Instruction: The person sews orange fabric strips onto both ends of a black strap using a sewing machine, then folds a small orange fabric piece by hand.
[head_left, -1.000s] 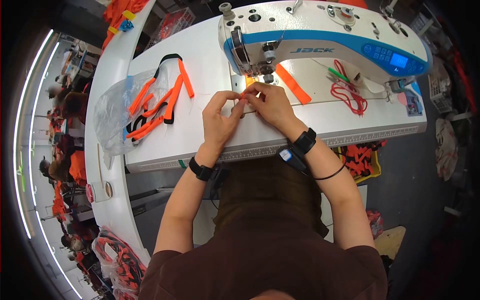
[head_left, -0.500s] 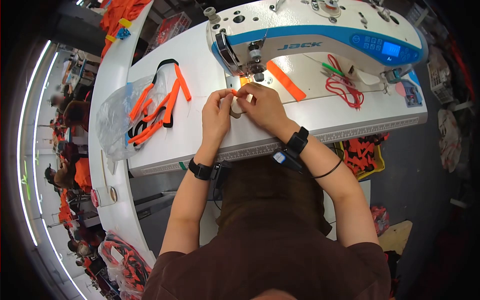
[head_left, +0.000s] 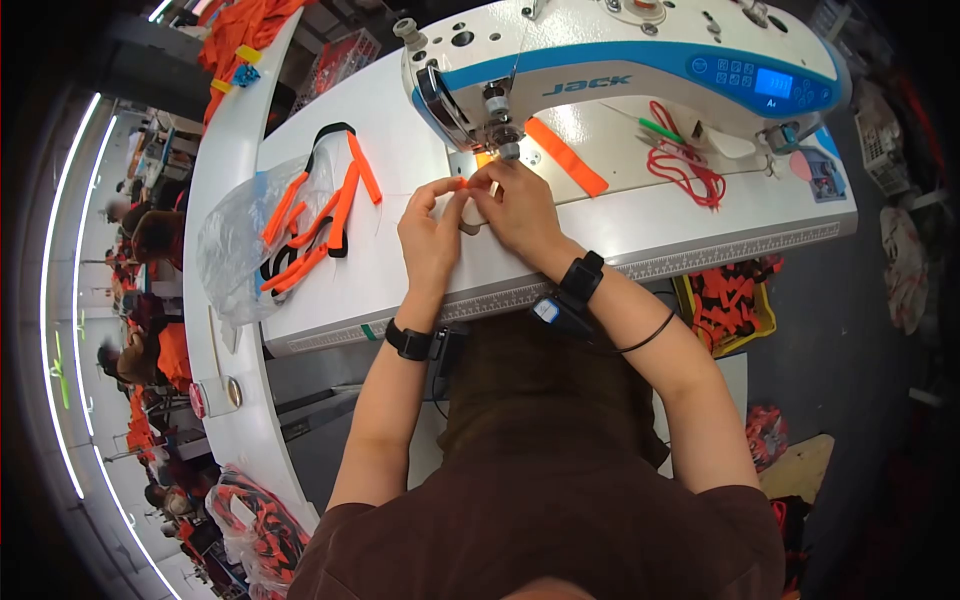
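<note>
Just in front of the needle area of the white and blue sewing machine [head_left: 640, 85], my two hands meet at the fingertips. My left hand [head_left: 430, 238] pinches a small piece of orange fabric [head_left: 463, 183], mostly covered by the fingers. My right hand [head_left: 522, 212] is closed at the same piece, thumb and forefinger together. Behind my right hand, a flat orange fabric strip [head_left: 567, 158] lies slanting on the machine bed. Left of my hands rest several orange and black straps [head_left: 340, 215], partly on a clear plastic bag [head_left: 225, 235].
Red cord [head_left: 690, 178] and a green-handled tool [head_left: 660, 130] lie under the machine arm. A yellow crate [head_left: 765, 325] of orange and black pieces stands below the table's ruler edge [head_left: 700, 250]. Other people sit at work far left. A filled plastic bag [head_left: 255, 530] is at lower left.
The camera view has shifted slightly. Both hands remain together at the orange fabric in front of the needle, with little visible finger movement.
</note>
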